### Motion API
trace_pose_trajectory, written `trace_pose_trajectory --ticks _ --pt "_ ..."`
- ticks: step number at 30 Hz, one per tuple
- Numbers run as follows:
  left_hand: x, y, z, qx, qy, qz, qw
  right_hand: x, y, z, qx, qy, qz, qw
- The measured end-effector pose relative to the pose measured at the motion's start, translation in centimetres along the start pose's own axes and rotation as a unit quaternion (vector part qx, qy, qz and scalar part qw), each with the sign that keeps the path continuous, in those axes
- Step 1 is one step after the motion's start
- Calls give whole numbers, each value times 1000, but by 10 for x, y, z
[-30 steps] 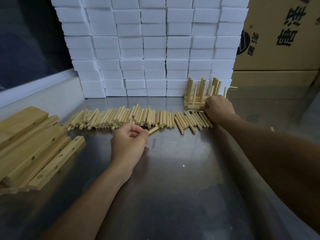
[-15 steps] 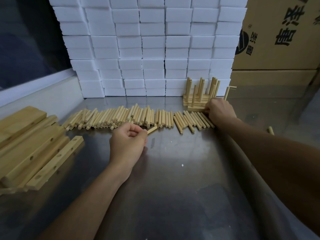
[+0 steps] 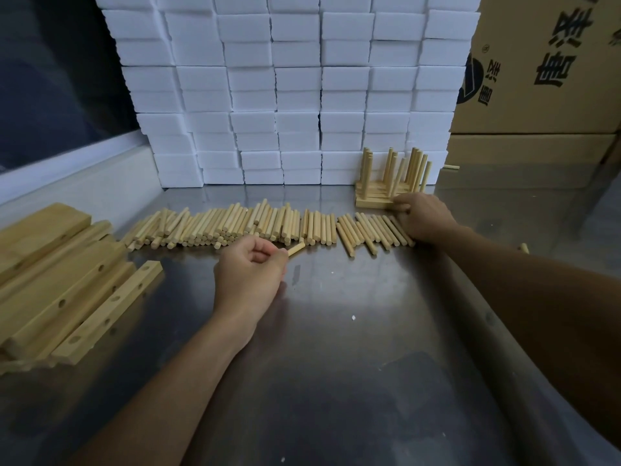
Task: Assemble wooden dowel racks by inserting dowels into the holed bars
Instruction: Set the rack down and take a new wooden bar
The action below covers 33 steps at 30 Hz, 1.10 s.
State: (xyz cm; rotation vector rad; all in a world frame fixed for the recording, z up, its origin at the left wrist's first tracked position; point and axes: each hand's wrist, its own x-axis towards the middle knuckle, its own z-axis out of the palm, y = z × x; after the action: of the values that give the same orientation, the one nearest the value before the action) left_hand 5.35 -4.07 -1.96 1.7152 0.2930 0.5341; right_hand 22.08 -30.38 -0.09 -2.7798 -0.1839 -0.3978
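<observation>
Left hand pinching dowel, right hand gripping rack

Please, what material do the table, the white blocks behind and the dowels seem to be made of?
Table: likely stainless steel, brushed; it is grey and reflects the arms and dowels dully.
White blocks: probably foam, matte, with slightly rough, uneven edges; cannot be sure.
Dowels: pale unfinished wood, matte, with cut round ends, like the holed bars.
</observation>
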Motion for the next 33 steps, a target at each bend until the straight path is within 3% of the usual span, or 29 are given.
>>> trace_pose_trajectory --ticks 4,6,11,13,16,18,25,33 --pt "0 -1 0 21 1 7 1000 -14 -10 -1 116 142 49 982" --pt "-1 0 1 31 -1 18 999 -22 -20 -3 135 167 31 976" --pt "-7 -2 4 69 -34 62 995 -41 -52 -3 151 133 -50 978" --pt "-8 -3 6 138 -65 83 985 -50 -66 2 149 106 -75 980" --pt "-15 -4 8 340 -101 119 927 -61 -83 11 148 82 -89 982" --pt "-21 -2 9 392 -99 140 904 -65 -93 15 130 68 -104 984" --pt "-45 -2 1 416 -121 170 885 -67 -112 19 85 38 -131 987" --pt "-57 2 -4 401 -111 178 892 -79 -127 25 41 77 -133 987"
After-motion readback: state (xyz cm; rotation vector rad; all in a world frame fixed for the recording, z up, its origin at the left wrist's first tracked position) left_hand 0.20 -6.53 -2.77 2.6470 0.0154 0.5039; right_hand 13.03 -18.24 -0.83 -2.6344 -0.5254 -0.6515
